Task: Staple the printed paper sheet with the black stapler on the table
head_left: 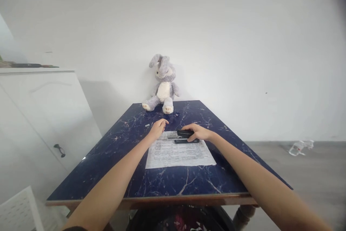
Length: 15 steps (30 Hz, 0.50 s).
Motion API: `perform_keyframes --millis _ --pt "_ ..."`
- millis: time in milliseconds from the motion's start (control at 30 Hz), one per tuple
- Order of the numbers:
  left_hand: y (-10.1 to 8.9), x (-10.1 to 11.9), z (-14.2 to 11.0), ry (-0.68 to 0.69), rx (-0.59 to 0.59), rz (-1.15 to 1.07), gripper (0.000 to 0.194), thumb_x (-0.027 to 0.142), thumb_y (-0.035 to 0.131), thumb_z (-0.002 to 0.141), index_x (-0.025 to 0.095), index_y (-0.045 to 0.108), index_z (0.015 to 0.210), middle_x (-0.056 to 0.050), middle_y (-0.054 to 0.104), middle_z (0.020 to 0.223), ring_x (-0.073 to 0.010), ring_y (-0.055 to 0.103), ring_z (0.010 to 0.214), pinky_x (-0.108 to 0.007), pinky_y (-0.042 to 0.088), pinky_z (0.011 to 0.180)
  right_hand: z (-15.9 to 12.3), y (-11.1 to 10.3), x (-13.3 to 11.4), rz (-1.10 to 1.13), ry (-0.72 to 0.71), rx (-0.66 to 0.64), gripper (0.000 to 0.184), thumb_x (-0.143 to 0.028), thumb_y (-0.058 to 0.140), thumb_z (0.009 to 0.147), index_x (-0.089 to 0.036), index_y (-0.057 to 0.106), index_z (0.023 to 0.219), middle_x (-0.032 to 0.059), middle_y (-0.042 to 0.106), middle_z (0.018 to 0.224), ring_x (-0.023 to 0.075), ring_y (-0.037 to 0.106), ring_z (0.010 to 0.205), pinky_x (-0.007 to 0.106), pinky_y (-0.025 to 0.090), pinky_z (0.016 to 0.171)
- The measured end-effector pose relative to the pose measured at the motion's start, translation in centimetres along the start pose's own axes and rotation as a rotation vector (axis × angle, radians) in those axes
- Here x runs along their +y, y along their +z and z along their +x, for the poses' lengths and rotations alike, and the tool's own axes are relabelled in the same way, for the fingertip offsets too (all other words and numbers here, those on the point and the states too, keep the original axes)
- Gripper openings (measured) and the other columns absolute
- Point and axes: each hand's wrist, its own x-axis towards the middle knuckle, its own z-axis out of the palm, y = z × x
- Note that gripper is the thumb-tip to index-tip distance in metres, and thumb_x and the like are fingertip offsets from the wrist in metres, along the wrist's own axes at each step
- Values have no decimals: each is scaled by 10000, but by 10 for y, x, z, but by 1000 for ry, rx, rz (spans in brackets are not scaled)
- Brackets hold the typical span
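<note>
A printed sheet of paper (pixel 178 152) lies on a dark blue marbled table (pixel 113 173). On the sheet's far edge sits a black stapler (pixel 186 137). My right hand (pixel 199 132) rests on top of the stapler, fingers curled over it. My left hand (pixel 157 128) sits at the paper's far left corner, fingers loosely bent, touching the table or the sheet; nothing shows in it. A small pale strip (pixel 147 125) lies on the table just left of that hand.
A grey and white plush rabbit (pixel 163 85) sits at the table's far edge against the white wall. A white cabinet (pixel 40 115) with a dark handle stands to the left. A crumpled clear plastic bottle (pixel 300 147) lies on the floor at right.
</note>
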Motion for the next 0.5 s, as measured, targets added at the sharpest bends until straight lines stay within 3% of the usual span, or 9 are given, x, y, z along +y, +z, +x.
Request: perform_keyframes --millis 200,367,500 --pt "3 1 -4 68 -86 115 372 427 582 899 182 628 1176 -49 685 859 -152 564 587 -270 433 533 -2 -9 9 -15 -6 -18 364 -197 738 605 -178 735 968 -21 697 861 178 621 777 243 476 669" --pt "4 16 -10 174 -186 131 294 448 680 851 185 707 980 -85 718 921 -209 651 777 -293 497 654 -2 -12 10 -118 -10 -25 380 -203 720 619 -176 737 998 -14 697 869 184 621 794 242 468 666" --pt "4 26 -14 221 -280 208 253 409 714 831 184 750 942 -82 741 935 -225 661 844 -325 493 779 -2 -14 12 -166 -37 -17 365 -200 713 637 -166 740 999 -8 698 875 183 620 794 243 460 666"
